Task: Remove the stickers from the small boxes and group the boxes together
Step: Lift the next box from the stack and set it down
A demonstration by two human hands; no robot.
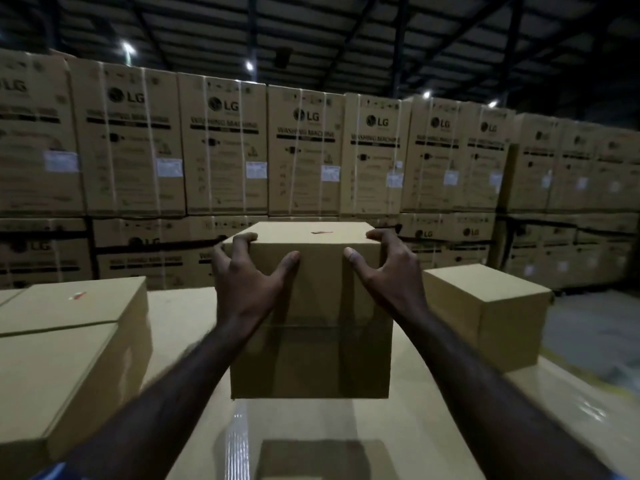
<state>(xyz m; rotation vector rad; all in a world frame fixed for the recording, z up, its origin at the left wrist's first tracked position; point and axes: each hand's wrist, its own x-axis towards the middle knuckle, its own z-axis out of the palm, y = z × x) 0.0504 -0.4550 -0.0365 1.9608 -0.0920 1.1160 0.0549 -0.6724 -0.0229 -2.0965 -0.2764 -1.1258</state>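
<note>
Both hands, left hand (247, 271) and right hand (384, 268), grip the middle box (311, 327) at its top corners, at the tabletop's (180, 313) centre; other boxes sit at nine and three o'clock.

Dim warehouse light comes from small ceiling lamps (128, 48). Glare streaks the glossy tabletop (239, 441). Edges bow and darken; the carton print (221, 124) is blurred.
</note>
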